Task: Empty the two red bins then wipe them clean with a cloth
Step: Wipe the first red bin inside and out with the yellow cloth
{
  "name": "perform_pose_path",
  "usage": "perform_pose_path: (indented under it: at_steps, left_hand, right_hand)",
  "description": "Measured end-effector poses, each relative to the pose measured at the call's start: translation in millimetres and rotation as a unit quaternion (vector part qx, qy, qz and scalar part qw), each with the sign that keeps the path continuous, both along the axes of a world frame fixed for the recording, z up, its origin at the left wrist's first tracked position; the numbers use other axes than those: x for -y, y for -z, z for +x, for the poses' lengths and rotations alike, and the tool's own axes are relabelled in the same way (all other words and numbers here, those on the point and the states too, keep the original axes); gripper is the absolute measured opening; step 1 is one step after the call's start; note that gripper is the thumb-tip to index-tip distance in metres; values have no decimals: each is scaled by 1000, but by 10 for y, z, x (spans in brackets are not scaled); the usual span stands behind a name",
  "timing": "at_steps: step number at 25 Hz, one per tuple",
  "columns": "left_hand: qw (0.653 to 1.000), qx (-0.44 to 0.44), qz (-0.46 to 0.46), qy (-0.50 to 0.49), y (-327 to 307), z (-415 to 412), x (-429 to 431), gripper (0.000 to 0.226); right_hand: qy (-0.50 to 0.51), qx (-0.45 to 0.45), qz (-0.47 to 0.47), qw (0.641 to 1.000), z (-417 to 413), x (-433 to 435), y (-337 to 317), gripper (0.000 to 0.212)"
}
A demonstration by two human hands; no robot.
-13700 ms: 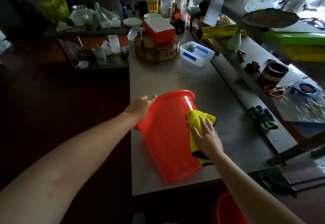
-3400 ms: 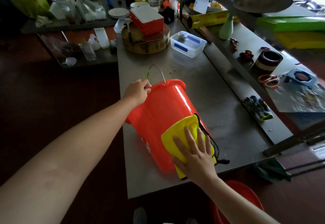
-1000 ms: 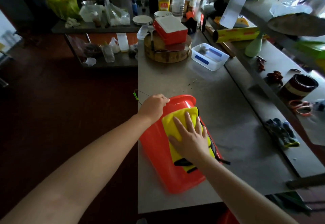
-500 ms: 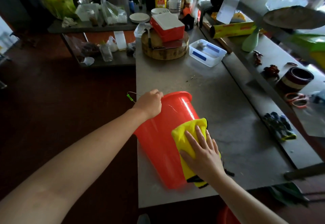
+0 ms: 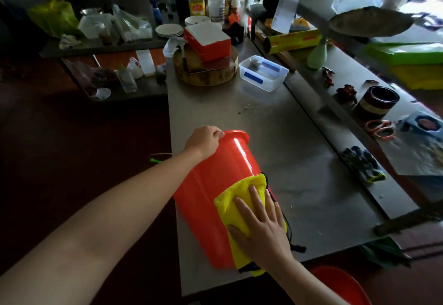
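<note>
Wipe reached the red bin's (image 5: 211, 196) base; this side likely done.
I saw right hand (image 5: 261, 228) flat on cloth (image 5: 236, 194), left hand (image 5: 203, 140) gripping rim (image 5: 237, 133).

We see one red bin (image 5: 211, 199) tipped on its side at the steel table (image 5: 275, 137)'s near-left corner, rim pointing away. A yellow cloth (image 5: 236, 194) is spread over its upper flank. A second red bin (image 5: 340, 283) sits below the table's near edge.
</note>
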State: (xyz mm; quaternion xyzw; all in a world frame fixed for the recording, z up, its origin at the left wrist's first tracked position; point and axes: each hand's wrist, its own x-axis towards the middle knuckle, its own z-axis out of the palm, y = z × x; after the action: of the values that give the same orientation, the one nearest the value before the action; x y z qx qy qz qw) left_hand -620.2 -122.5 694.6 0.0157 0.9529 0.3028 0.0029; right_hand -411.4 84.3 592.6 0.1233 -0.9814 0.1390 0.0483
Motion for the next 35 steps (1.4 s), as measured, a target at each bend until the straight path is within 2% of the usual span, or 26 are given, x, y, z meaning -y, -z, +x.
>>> perform_pose_path:
  at_steps: [5,9,15,17,19,22,25,27,29,32,35]
  left_hand:
    - [995,-39,89,24,-8,183,68,25]
    - [989,-21,143,29,46,306,265,23]
    - [992,41,119,18,192,470,819,22]
    - [992,46,115,17,247,532,946,22]
    - [993,48,104,14,277,572,1001,21]
    - [997,21,67,25,239,552,970,22]
    - [998,-22,20,50,152,468,844,28]
    - [998,-32,5,54,122,430,780,30]
    - [998,-27,2,60,90,387,753,32]
    - [997,-13,-27,78,29,347,754,30]
    - [997,-2,-19,81,13,362,824,27]
  right_hand:
    - [0,-22,22,1000,-314,86,-195,70]
    - [-3,9,28,1000,-804,341,-425,72]
    - [-34,50,40,997,-1170,663,-504,78]
    - [20,85,-6,996,-1275,504,-485,79]
    - [91,155,-96,979,-1416,288,-494,77]
    - [115,200,-168,958,-1487,149,-483,74]
    - [104,174,-148,968,-1392,281,-516,76]
    - [70,121,-78,987,-1240,456,-522,78]
    - [-6,48,10,999,-1038,690,-480,73]
    - [-121,-34,111,986,-777,982,-330,65]
    - [-141,-52,103,983,-826,941,-297,63]
